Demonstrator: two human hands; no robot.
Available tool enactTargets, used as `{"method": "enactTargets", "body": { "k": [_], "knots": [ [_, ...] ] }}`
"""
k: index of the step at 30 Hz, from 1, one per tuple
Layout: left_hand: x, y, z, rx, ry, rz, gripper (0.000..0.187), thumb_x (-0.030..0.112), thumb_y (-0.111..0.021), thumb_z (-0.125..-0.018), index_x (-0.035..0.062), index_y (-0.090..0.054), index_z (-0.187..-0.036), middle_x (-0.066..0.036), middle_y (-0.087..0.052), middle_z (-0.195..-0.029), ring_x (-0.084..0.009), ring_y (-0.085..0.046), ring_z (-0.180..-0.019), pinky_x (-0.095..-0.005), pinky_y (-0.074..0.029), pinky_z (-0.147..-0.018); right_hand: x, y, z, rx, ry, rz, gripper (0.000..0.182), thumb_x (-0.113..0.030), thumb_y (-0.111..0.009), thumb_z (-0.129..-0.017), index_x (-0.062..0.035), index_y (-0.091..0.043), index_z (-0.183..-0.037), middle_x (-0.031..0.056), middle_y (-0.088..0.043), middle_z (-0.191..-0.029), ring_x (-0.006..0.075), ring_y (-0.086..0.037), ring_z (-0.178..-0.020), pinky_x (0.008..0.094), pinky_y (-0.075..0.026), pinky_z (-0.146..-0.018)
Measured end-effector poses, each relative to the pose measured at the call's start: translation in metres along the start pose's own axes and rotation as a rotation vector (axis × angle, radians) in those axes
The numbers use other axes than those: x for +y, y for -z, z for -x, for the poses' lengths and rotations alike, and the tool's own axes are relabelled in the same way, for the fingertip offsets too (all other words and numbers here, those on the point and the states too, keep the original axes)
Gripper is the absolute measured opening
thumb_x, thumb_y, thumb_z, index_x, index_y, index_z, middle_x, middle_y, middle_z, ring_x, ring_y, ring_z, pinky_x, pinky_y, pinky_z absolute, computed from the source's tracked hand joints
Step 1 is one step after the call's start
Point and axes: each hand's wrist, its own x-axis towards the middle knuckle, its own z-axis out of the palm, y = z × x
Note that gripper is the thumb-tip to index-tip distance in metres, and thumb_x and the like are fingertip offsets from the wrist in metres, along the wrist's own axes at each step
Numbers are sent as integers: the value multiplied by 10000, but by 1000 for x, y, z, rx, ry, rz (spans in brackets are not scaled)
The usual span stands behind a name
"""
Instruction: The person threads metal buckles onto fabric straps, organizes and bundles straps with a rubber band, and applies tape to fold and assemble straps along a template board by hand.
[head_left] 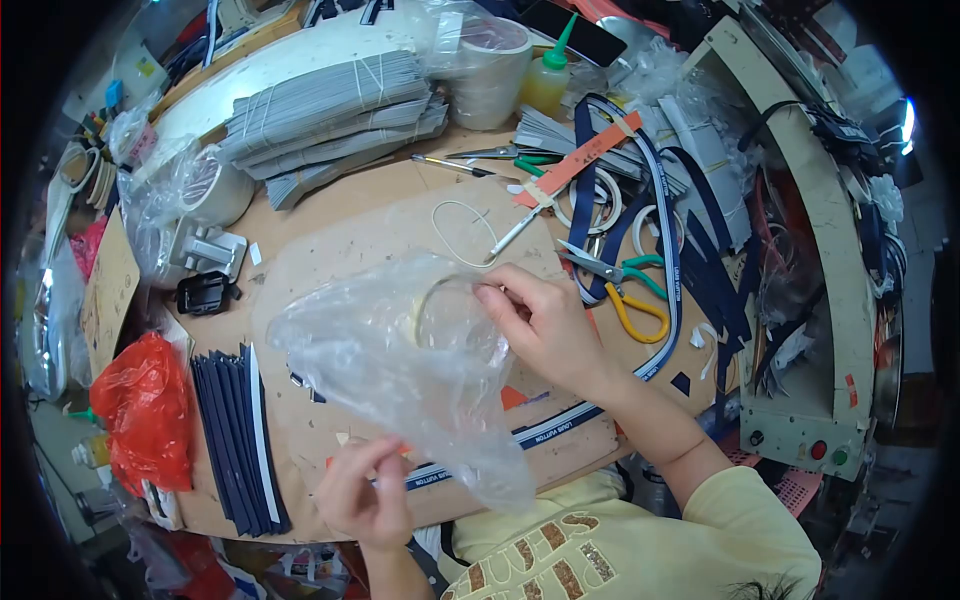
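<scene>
A clear plastic bag (pixel 390 340) hangs over the middle of the bench, its upper right edge pinched in my right hand (pixel 545 325). Through the film, close to those fingertips, a pale round ring shape shows. My left hand (pixel 365 492) is below the bag's lower left side, fingers loosely bent and apart, holding nothing. Beneath the bag runs a navy strap with white lettering (pixel 560 428), which loops up on the right. Scissors with green and yellow handles (pixel 637 290) lie right of my right hand.
Bundled grey strips (pixel 330 110) are stacked at the back, beside a white roll (pixel 490 85) and a green-tipped bottle (pixel 548 80). Navy strips (pixel 235 440) and a red plastic bag (pixel 148 410) lie left. A machine frame (pixel 800 290) with buttons stands right.
</scene>
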Motion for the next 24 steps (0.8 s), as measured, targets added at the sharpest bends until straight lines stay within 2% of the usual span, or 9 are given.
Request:
{"method": "enactTargets", "body": {
  "k": [1, 7, 11, 16, 19, 21, 22, 23, 24],
  "knots": [
    [-3, -2, 3, -64, -138, -60, 166, -21, -600, -775, -44, -649, -932, -69, -617, -755, -145, -531, -658, -232, -435, -597, 0, -2, 0, 14, 31, 35, 71, -82, -588, -874, -13, -596, -859, 45, -550, -534, 160, -459, -401, 298, -371, -438],
    [-8, -23, -16, 132, -298, -351, 206, -23, -590, -807, -17, -640, -1007, -72, -618, -830, -114, -547, -686, -189, -421, -611, -3, -8, 11, 22, 133, 130, 64, -59, -610, -850, -11, -636, -885, 36, -560, -587, 121, -447, -456, 247, -346, -442],
    [2, -33, -24, 7, 280, -148, 268, -18, -593, -818, -12, -618, -1085, -58, -620, -857, -109, -552, -712, -189, -423, -625, -3, -1, 17, -133, 281, 274, 51, -58, -617, -837, -14, -643, -843, 50, -576, -584, 145, -463, -446, 258, -353, -439],
    [-6, -43, -22, -225, 356, 158, 359, -23, -597, -821, -18, -563, -1178, -41, -607, -869, -87, -522, -692, -160, -405, -628, 9, 16, 23, -174, 393, 270, 52, -52, -619, -828, -23, -647, -794, 45, -556, -562, 159, -457, -434, 259, -360, -441],
    [0, -38, -24, -207, 432, 253, 361, 7, -582, -850, -19, -539, -1208, -32, -581, -833, -85, -500, -666, -155, -403, -618, 16, 48, 21, -243, 71, -149, 140, -140, -583, -895, -39, -652, -827, 10, -568, -576, 93, -431, -417, 240, -353, -404],
    [2, -33, -30, -173, 506, 342, 367, 37, -568, -879, -20, -516, -1237, -23, -556, -796, -83, -478, -641, -149, -401, -607, 39, 73, 24, -211, -456, -642, 151, -146, -561, -917, -38, -663, -888, 0, -540, -585, 58, -405, -423, 209, -315, -387],
    [-2, -32, -33, -182, 509, 343, 367, 37, -568, -879, -20, -516, -1237, -23, -556, -796, -83, -478, -641, -149, -401, -607, 40, 88, 24, -53, -680, -757, 140, -139, -559, -922, -43, -655, -954, -9, -519, -587, 38, -383, -413, 176, -288, -379],
    [-9, -28, -36, -193, 520, 473, 370, 46, -548, -896, -15, -494, -1257, -32, -548, -795, -90, -487, -650, -157, -406, -603, 45, 110, 22, 7, -761, -972, 130, -107, -550, -918, -49, -641, -990, 7, -545, -635, 37, -436, -462, 162, -309, -394],
    [-16, -24, -39, -197, 533, 601, 373, 56, -528, -913, -11, -472, -1276, -40, -540, -794, -97, -496, -659, -165, -410, -600, 65, 122, 22, 234, -767, -1062, 119, -85, -543, -912, -32, -629, -974, 29, -589, -721, 53, -514, -547, 163, -372, -428]
  ]
}}
